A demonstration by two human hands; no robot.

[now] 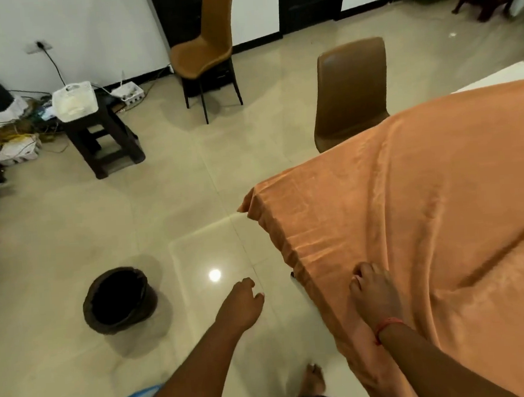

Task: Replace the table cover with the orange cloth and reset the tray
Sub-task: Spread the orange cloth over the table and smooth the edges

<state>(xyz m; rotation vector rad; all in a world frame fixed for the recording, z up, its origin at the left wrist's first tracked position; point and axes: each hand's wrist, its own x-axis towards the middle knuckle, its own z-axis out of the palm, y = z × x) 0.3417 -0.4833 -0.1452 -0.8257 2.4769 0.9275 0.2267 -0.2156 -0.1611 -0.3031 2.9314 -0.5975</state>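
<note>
The orange cloth (410,206) lies spread over the table on the right, wrinkled, with its edge hanging down the near left side. My right hand (373,293) rests on the cloth near that edge, fingers curled against the fabric; a firm grip cannot be told. My left hand (241,302) hovers over the floor left of the table, fingers loosely curled and holding nothing. A bare strip of white table top (506,74) shows at the far right. No tray is in view.
A brown chair (350,89) stands against the table's far side, another chair (205,47) by the wall. A dark bin (119,299) sits on the tiled floor to the left. A dark stool (101,138) carries a white basket; cables and boxes clutter the left wall.
</note>
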